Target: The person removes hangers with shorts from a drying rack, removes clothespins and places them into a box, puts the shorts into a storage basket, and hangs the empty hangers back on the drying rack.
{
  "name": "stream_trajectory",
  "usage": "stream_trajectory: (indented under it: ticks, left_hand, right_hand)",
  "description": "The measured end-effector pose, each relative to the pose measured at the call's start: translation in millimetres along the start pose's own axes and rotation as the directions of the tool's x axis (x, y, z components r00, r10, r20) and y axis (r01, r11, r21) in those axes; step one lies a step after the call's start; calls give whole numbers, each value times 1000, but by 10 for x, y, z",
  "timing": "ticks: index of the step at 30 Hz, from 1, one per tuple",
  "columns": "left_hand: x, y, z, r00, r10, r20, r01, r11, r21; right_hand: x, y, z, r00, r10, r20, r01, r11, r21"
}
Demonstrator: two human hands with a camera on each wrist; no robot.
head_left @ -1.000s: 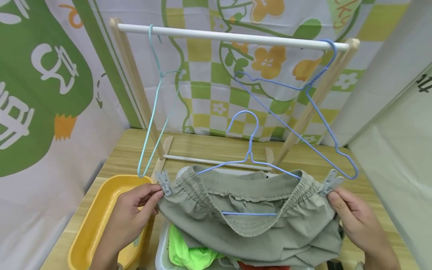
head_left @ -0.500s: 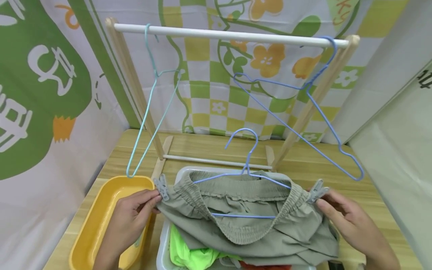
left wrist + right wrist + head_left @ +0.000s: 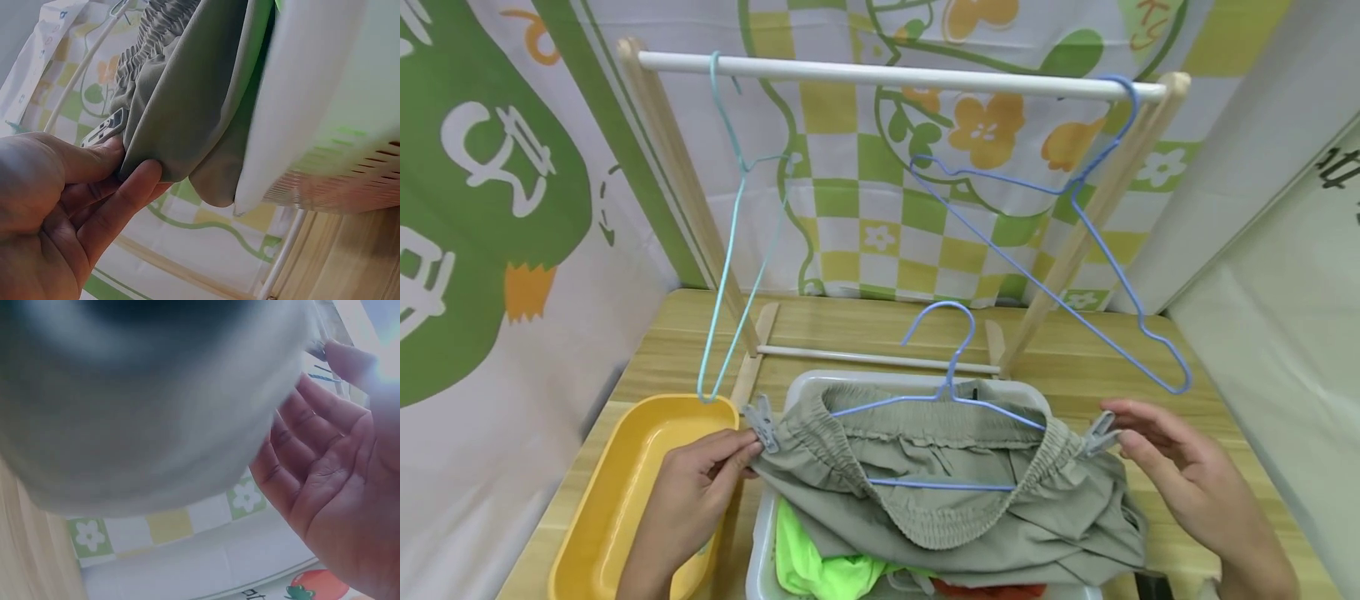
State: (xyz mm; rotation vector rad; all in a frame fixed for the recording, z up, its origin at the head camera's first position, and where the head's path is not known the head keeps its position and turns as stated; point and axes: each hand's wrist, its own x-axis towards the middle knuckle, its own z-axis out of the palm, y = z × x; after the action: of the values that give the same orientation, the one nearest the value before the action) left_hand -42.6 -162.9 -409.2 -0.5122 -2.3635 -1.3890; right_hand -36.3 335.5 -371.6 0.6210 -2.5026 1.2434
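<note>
Grey-green elastic-waist shorts (image 3: 955,533) lie over a light grey basket (image 3: 762,550), with a blue wire hanger (image 3: 951,379) inside the waistband. Two grey clothespins grip the waistband's ends: a left clothespin (image 3: 762,423) and a right clothespin (image 3: 1099,435). My left hand (image 3: 696,492) pinches the corner of the shorts between thumb and fingers, beside the left clothespin. Around the handles of the right clothespin, the thumb and fingers of my right hand (image 3: 1195,483) are spread apart. In the right wrist view this hand (image 3: 331,469) has loose fingers; shorts fabric blurs the foreground.
Behind the basket stands a rack with a white bar (image 3: 887,73), carrying a mint hanger (image 3: 723,283) and another blue hanger (image 3: 1103,250). A yellow tub (image 3: 640,475) sits at left. Neon green cloth (image 3: 820,562) and red cloth (image 3: 992,592) show in the basket.
The shorts and hanger have come down toward the basket. My right hand has let go of its clothespin, fingers parting; the left keeps its pinch.
</note>
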Motion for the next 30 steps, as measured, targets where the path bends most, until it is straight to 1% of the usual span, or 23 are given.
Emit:
stream_trajectory:
  ticks: [4,7,11,14,17,19,21,24,26,27,30]
  left_hand:
    - [-18,-14,11,1000,5,-7,-5,1000,1]
    - [-26,-6,16,1000,-3,-4,3,1000,-25]
    - [-26,-3,21,1000,-11,-5,11,999,-33]
    - [-22,-2,24,1000,-13,-10,13,1000,-17]
    - [-16,2,18,1000,-17,-4,17,1000,-22]
    - [-8,6,3,999,-30,17,31,999,-42]
    - [-2,9,-20,998,-45,52,48,997,-54]
    - [10,13,-60,992,-56,116,59,998,-29]
    - [21,15,-78,989,-45,138,45,999,1]
    - [29,16,-82,990,-36,138,34,999,15]
    - [63,24,-77,994,-11,107,10,1000,2]
  right_hand:
    - [-18,4,-12,1000,18,12,-18,1000,-11]
    - [-49,5,-12,996,84,42,-82,995,-50]
    - [-112,35,11,979,164,123,-154,984,-88]
    - [-152,79,26,975,133,179,-123,990,-67]
    - [-176,127,35,978,67,200,-63,998,-25]
    - [-178,158,43,979,23,204,-24,1000,1]
    - [-179,184,52,980,-25,195,23,1000,13]
    - [-180,202,59,982,-87,169,90,996,-11]
    - [-182,200,59,983,-107,149,115,992,-51]
    - [-184,196,57,984,-105,143,116,991,-71]
    - [-194,193,52,985,-112,130,125,988,-93]
